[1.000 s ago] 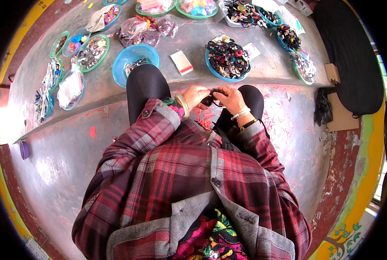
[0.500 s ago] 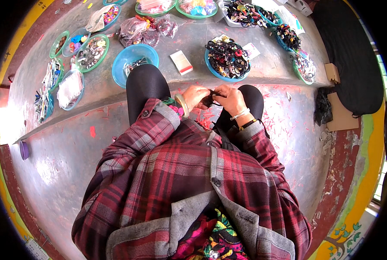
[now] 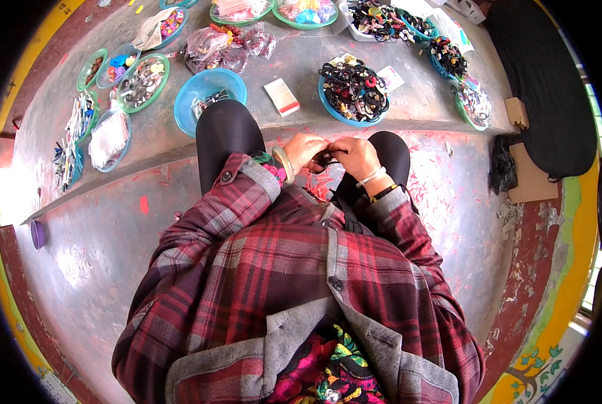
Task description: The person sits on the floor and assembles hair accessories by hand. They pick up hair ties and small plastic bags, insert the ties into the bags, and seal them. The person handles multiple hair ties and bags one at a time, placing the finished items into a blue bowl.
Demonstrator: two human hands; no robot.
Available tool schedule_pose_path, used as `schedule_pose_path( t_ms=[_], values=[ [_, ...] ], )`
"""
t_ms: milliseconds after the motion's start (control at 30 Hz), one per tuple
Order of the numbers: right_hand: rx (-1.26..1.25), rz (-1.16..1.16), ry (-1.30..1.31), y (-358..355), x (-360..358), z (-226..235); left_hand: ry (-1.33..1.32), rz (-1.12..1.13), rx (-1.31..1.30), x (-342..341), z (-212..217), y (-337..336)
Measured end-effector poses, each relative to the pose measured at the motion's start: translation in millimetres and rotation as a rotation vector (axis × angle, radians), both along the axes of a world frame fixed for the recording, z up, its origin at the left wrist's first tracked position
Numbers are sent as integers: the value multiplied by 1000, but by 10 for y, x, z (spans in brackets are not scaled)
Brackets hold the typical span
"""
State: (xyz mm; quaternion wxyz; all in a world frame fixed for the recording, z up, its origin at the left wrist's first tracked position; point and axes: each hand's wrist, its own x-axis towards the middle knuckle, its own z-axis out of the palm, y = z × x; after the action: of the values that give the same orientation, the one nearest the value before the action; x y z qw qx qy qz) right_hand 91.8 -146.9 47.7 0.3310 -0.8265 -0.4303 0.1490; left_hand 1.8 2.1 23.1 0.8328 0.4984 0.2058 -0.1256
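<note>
Between my knees, my left hand (image 3: 305, 151) and my right hand (image 3: 358, 159) meet with fingertips pinched together. Both grip a small black hair tie (image 3: 322, 159), mostly covered by the fingers. Just beyond them, on the raised concrete ledge, a blue basket (image 3: 322, 101) is heaped with black hair ties (image 3: 356, 91) carrying small coloured ornaments. A white and red card box (image 3: 282, 97) lies left of that basket. Near my left knee stands a blue bowl (image 3: 186, 101) with small light-coloured pieces in it.
Along the ledge's left are a green basket (image 3: 163, 86) of small parts and a basket of white strips (image 3: 109, 140). Plastic bags (image 3: 210, 50) lie farther back. Another green basket (image 3: 468, 116) and a black bag (image 3: 503, 165) are at right. Red scraps (image 3: 422, 182) litter the floor.
My right fingers have curled in closer to the left ones, and less of the black hair tie shows. Everything else stays in place.
</note>
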Motion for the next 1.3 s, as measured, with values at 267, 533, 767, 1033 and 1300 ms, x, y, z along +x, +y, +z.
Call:
schedule_pose_path(
  t_ms=[267, 533, 767, 1033, 1300],
  values=[
    [-179, 137, -348, 49, -65, 53, 13, -31, -45, 9, -91, -16],
    [-66, -72, -27, 83, -109, 140, -27, 54, -156, -24, 19, -4],
    [-57, -92, -178, 87, -111, 109, -66, 25, -152, -26, -73, 10],
    [1, 175, -214, 60, -75, 50, -31, 62, -133, -25, -83, -18],
    [519, -323, 590, -112, 201, -38, -31, 124, -296, 28, 3, 91]
  ],
)
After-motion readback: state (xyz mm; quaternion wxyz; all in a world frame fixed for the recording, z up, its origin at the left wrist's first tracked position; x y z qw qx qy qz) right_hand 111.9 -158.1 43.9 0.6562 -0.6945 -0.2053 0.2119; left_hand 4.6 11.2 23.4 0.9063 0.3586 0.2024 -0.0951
